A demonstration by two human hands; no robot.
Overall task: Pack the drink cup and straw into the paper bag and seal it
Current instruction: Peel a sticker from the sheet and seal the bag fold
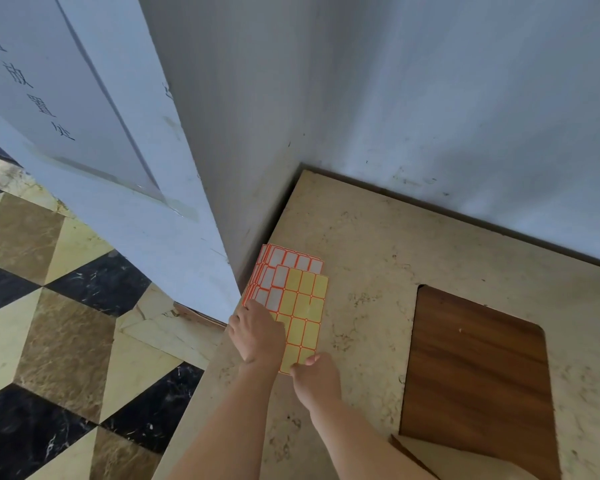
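A stack of label sticker sheets (293,271) with orange-red borders lies at the left edge of the marble counter (371,258), against the wall corner. The top sheet (307,306) is mostly bare yellow backing. My left hand (257,336) rests on the left side of the stack, fingers pointing away from me and pressing down. My right hand (314,375) pinches the near bottom edge of the yellow top sheet. No cup or straw is in view. A pale flat corner with a brown edge (447,459), perhaps the paper bag, shows at the bottom.
A dark wood-grain panel (478,375) is set into the counter to the right of my hands. Grey walls (430,98) close off the back and left. A white signboard (66,81) leans at the left above the patterned tile floor (49,323).
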